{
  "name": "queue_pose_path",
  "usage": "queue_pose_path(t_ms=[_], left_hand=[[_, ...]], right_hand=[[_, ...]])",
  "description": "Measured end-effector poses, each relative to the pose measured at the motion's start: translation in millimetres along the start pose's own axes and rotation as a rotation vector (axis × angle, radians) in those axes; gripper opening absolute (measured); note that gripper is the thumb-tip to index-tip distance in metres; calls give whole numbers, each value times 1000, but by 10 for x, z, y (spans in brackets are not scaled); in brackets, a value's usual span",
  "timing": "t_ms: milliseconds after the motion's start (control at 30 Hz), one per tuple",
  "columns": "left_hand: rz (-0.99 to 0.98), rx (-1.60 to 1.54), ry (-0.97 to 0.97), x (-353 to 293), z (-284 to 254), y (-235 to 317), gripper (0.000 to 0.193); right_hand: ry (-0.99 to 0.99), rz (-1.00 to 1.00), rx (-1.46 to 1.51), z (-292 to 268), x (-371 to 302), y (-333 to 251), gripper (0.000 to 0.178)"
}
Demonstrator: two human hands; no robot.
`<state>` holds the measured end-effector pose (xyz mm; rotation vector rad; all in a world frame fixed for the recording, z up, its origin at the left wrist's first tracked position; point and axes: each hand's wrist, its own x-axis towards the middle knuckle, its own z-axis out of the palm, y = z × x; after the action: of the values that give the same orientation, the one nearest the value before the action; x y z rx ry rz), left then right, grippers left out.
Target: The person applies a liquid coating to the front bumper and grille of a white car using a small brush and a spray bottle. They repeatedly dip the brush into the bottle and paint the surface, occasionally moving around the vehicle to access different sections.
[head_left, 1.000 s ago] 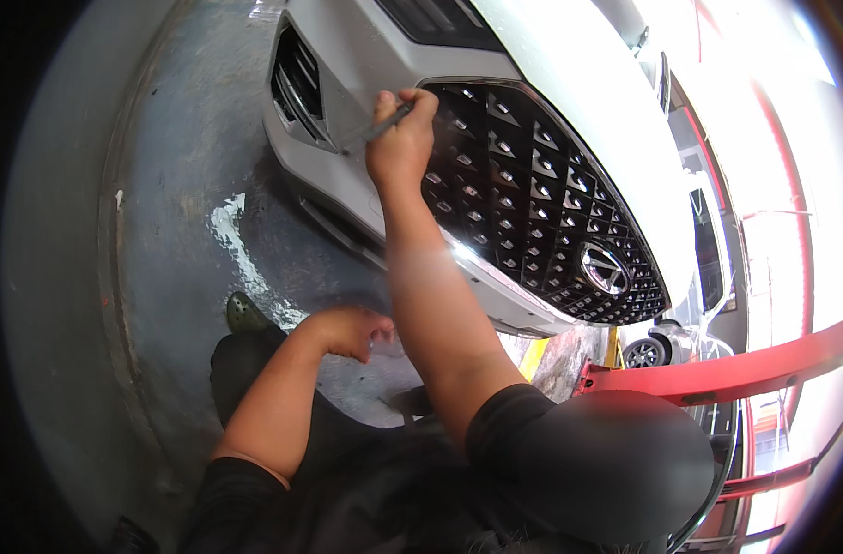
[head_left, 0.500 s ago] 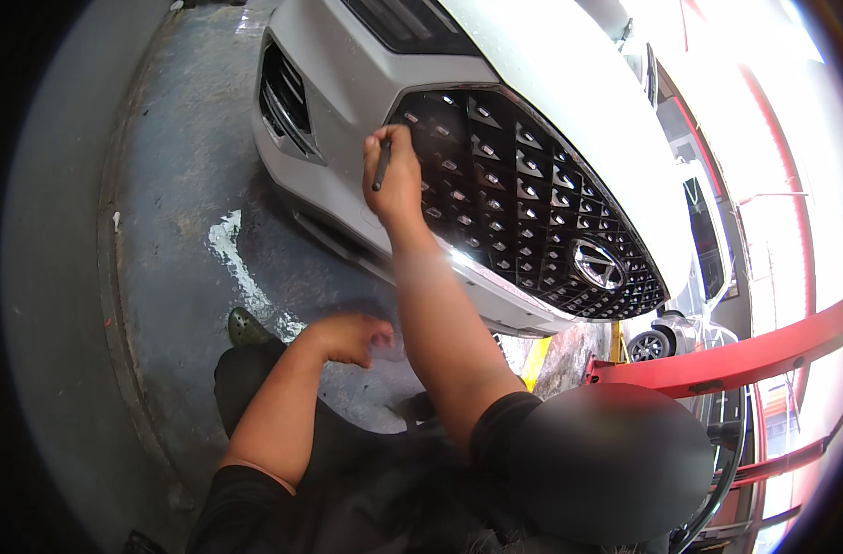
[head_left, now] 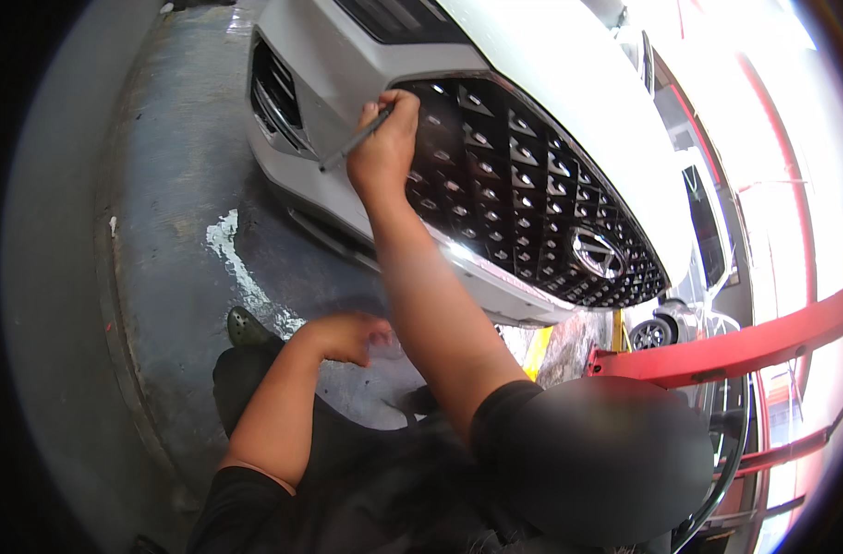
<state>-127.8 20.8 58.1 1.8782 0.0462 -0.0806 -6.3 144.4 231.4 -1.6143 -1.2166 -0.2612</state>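
Note:
My right hand point(head_left: 384, 152) is closed round a slim dark pen-like tool point(head_left: 342, 151), whose free end slants down and left. This hand is at the left edge of a black car grille point(head_left: 518, 189) with small shiny studs, beside the white bumper point(head_left: 343, 78). My fingers hide the tool's other end, and I cannot tell whether it touches the car. Lower down, my left hand point(head_left: 349, 338) hangs above my leg with its fingers loosely curled and apart, nothing visible in them. Its fingertips are blurred.
A headlight point(head_left: 403, 20) and a side vent point(head_left: 278, 88) flank the grille. On the right, a red metal arm point(head_left: 745, 346) crosses near my shoulder. Another car's wheel point(head_left: 652, 334) shows behind it. A grey wall point(head_left: 56, 277) bounds the left. White paint marks the floor point(head_left: 167, 249).
My right hand has moved slightly up and left. The pen-like tool has swung from nearly upright to a slant, showing more of its length. My left hand stays about where it was.

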Motion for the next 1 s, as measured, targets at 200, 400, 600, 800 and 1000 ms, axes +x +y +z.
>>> queue_pose_path(t_ms=[200,400,600,800,1000], left_hand=[[-26,191,106,-45,-20,-27,60],[-98,82,13,-125,-110,185,57],[13,154,115,-33,-30,54,59],[-24,106,44,-55,-59,-18,66],[-23,19,-1,-47,-15,50,65]], right_hand=[[258,107,83,325,-196,187,26],[184,87,138,275,-44,63,24],[15,34,-140,190,-99,24,27],[87,-83,-71,-40,-101,-1,25],[21,-55,-123,-42,-27,3,25]])
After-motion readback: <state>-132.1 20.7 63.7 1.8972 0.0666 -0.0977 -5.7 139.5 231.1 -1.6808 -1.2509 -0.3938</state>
